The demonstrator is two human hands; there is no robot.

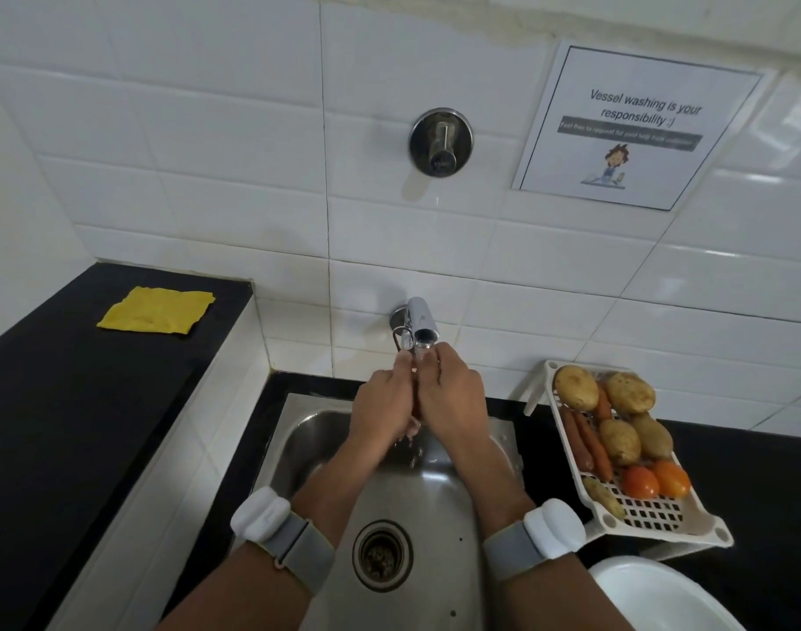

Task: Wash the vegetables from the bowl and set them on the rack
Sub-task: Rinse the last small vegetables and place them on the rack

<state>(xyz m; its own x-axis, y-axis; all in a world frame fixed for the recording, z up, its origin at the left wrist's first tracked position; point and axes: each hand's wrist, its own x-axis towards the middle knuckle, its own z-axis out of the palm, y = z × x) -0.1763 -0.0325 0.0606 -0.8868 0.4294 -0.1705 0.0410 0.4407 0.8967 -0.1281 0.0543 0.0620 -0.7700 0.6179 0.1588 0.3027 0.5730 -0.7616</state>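
I have both hands up under the tap (420, 325) at centre frame, the left hand (382, 409) and right hand (453, 405) pressed close together with their fingers curled round a thin carrot (415, 403), of which only a reddish sliver shows between the palms. Water drips off it into the sink (325, 430) below. The rack (653, 516) at right of the frame already carries potatoes (619, 441), carrots and two tomatoes (640, 481); the white bowl (653, 594) sits at lower right, its contents out of sight. My worry is the wet carrot slipping from the grip and dropping toward the drain (382, 555). The rack is crowded too, so a careless placement there could roll a tomato off its open near end.
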